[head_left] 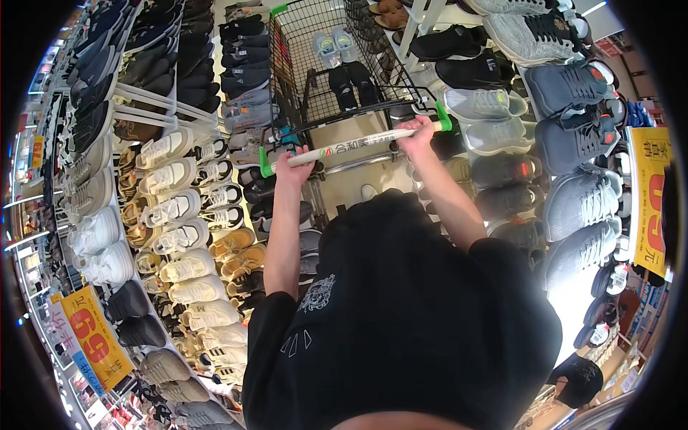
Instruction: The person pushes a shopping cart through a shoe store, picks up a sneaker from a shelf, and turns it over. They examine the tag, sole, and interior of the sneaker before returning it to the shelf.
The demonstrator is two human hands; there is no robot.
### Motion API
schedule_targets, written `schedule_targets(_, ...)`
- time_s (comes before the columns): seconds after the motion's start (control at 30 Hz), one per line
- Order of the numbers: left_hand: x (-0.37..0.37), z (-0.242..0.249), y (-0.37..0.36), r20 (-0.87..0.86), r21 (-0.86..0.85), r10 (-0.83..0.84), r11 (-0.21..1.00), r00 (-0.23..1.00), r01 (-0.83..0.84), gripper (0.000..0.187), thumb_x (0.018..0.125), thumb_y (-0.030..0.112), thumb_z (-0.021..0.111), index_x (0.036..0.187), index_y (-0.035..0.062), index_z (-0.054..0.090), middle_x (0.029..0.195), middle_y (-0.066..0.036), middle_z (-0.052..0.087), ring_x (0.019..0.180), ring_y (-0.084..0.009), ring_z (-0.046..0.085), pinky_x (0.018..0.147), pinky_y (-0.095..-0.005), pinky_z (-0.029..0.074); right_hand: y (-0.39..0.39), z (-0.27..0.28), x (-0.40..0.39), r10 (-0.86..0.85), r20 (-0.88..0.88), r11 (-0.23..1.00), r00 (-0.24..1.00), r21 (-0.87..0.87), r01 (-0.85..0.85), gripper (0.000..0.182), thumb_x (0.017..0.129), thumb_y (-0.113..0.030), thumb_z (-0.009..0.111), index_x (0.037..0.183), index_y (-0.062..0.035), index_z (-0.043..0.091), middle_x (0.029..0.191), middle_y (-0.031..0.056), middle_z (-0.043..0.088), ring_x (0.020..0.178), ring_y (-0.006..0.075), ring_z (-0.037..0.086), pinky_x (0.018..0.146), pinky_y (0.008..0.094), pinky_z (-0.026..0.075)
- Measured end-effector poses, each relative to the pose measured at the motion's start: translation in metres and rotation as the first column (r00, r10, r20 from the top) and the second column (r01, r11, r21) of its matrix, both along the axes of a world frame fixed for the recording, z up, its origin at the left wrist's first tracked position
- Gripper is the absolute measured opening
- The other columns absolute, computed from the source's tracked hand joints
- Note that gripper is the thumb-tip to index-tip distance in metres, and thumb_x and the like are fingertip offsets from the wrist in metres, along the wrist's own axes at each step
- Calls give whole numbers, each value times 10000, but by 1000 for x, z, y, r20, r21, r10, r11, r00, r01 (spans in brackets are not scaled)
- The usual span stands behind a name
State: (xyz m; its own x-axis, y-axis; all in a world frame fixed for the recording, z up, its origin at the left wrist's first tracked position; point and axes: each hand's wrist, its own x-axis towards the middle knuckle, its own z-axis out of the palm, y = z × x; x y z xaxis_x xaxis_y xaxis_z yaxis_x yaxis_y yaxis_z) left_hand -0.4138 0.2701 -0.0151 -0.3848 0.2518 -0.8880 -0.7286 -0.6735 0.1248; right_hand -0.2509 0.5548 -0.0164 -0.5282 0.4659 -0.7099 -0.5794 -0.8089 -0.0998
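My left hand point(294, 168) is closed around the left end of a shopping cart's handle bar point(351, 146), by its green end piece. Farther along, my right hand point(418, 135) grips the same bar close to the right green end piece point(443, 117). Ahead of the bar stretches the black wire shopping cart point(290, 54). Inside it lie a pair of light grey sneakers point(335, 47) with yellow-green details and a pair of black shoes point(353, 84). Fingers on both hands are partly hidden behind the bar.
Racks of shoes line both sides of a narrow aisle: cream sneakers point(192, 289) on the left, grey sneakers point(575, 147) on the right. Yellow price signs point(92, 337) hang at both sides. Pale floor point(358, 172) shows under the handle. Someone in black point(579, 382) is at the lower right.
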Motion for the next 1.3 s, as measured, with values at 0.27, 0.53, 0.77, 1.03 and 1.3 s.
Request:
schedule_targets(0.27, -25, -8, 17, -25, 41, -17, 999, 1000, 18, 95, 936, 186, 401, 951, 95, 423, 1032, -59, 562, 1058, -295, 575, 971, -539, 415, 14, -1, -27, -11, 18, 999, 1000, 33, 10, 302, 738, -109, 532, 567, -162, 289, 508, -27, 286, 443, 133, 309, 570, 318, 382)
schedule_targets(0.53, -51, -38, 28, -129, 92, -51, 994, 990, 63, 127, 911, 220, 453, 883, 108, 401, 1065, -86, 577, 1044, -308, 590, 972, -497, 448, 29, -20, -56, -2, 73, 1000, 997, 31, 0, 309, 785, -152, 496, 564, -162, 279, 497, -15, 295, 455, 149, 322, 560, 323, 394)
schedule_targets(0.77, -65, -53, 22, -288, -221, -339, 934, 896, 282, 451, 811, 426, 617, 1084, 100, 467, 1075, -96, 520, 946, -266, 547, 785, -439, 491, 41, -22, -62, 224, -24, 969, 974, 111, -220, 297, 805, -165, 485, 539, -124, 361, 573, 85, 443, 585, 267, 496, 866, 457, 506)
schedule_targets(1.03, -84, -61, 27, -292, -513, -536, 787, 792, 343, 641, 759, 666, 551, 1042, 91, 537, 958, -59, 565, 854, -216, 530, 819, -382, 445, 54, -16, -49, 588, 361, 682, 724, 262, -683, 959, 785, -687, 581, 1434, -43, 293, 1243, 259, 527, 1144, 367, 547, 963, 496, 470)
schedule_targets(1.3, -83, -53, 34, -387, -641, -637, 706, 667, 301, 754, 863, 673, 414, 1175, -8, 492, 981, -100, 542, 925, -271, 506, 885, -442, 410, -52, -100, 88, 772, 408, 297, 488, 448, -843, 663, 898, -595, 519, 1342, -104, 485, 1254, 115, 555, 1102, 234, 553, 974, 418, 436)
